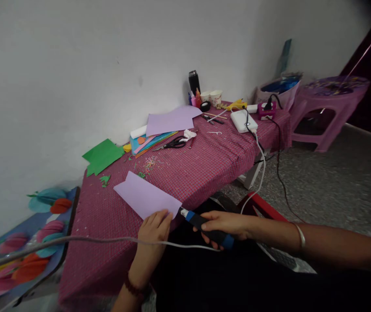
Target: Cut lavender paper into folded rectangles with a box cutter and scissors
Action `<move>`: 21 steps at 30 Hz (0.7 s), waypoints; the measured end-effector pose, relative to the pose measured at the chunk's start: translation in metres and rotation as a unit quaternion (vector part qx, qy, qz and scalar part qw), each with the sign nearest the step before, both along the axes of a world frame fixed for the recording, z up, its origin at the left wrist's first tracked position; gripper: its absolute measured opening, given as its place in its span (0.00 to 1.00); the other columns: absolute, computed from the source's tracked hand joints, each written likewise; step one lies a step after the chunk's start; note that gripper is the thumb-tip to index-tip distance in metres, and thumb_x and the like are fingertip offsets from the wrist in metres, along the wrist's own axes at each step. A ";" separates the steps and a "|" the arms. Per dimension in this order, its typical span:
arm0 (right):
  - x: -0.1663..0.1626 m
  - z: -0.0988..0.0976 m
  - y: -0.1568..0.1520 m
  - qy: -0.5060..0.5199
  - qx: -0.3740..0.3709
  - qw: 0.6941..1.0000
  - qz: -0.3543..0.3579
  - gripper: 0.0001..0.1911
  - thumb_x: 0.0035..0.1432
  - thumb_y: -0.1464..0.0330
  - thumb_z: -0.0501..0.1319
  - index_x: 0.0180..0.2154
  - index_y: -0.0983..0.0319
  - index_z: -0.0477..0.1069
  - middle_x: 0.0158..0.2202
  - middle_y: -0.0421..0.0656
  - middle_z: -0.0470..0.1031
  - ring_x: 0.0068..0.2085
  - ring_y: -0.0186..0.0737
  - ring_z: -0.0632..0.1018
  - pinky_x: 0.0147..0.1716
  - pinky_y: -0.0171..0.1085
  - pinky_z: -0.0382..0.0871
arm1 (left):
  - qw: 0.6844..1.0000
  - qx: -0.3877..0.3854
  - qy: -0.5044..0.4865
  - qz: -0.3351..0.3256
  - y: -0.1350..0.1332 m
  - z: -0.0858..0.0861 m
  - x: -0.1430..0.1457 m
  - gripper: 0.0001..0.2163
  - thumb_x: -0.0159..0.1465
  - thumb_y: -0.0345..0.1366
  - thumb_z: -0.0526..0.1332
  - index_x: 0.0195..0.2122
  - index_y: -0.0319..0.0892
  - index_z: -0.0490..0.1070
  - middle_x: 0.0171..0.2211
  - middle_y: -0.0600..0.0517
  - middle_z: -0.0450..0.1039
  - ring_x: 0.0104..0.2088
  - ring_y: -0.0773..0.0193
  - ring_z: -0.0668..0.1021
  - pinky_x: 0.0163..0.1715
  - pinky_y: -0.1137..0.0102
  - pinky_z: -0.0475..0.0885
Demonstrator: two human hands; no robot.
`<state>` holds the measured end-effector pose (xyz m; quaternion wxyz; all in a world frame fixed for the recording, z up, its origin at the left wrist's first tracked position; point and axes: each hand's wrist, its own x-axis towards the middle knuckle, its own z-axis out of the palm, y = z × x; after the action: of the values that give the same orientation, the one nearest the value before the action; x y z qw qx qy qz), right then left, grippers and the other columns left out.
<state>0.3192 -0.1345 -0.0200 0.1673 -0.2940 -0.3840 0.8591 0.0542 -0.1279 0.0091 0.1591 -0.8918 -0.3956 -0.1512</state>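
Left hand (pixel 155 225) lies on the near edge of a lilac paper sheet (pixel 146 195), over the near side of the table (pixel 97 212); I can't tell whether a thumb pinches from beneath. Right hand (pixel 221 225) is closed around a blue-and-black tool (pixel 195 219), its pale tip by the sheet's right corner, too small for me to confirm contact. A pale cable (pixel 107 239) crosses before the left wrist; at left, paper shapes (pixel 31 266) blur.
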 end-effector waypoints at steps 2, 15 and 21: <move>0.002 -0.002 0.003 0.010 -0.002 1.000 0.006 0.19 0.55 0.59 0.63 0.46 0.62 0.65 0.28 0.38 0.72 0.22 0.29 0.74 0.20 0.28 0.65 | 1.000 -0.001 0.005 -0.003 -0.002 0.000 0.006 0.13 0.63 0.26 0.54 0.45 0.41 0.75 0.45 0.46 0.77 0.42 0.57 0.78 0.42 0.61 0.74; -0.003 -0.003 0.007 -0.009 0.008 1.000 -0.011 0.18 0.56 0.61 0.60 0.45 0.63 0.65 0.27 0.39 0.74 0.21 0.29 0.74 0.20 0.28 0.65 | 0.975 -0.219 -0.024 -0.028 0.000 0.030 0.013 0.25 0.64 0.46 0.57 0.61 0.44 0.60 0.57 0.44 0.67 0.57 0.54 0.70 0.55 0.56 0.67; -0.005 -0.015 0.012 -0.009 0.046 0.999 -0.004 0.20 0.56 0.58 0.62 0.46 0.62 0.64 0.29 0.39 0.74 0.21 0.27 0.72 0.21 0.27 0.63 | 0.983 -0.121 -0.111 0.078 0.026 -0.001 0.022 0.17 0.69 0.35 0.47 0.54 0.37 0.67 0.50 0.41 0.73 0.51 0.56 0.74 0.53 0.58 0.69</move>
<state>0.3144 -0.1226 -0.0347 0.1804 -0.2954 -0.4234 0.8372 0.0765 -0.1014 0.0080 0.0164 -0.8486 -0.4945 -0.1871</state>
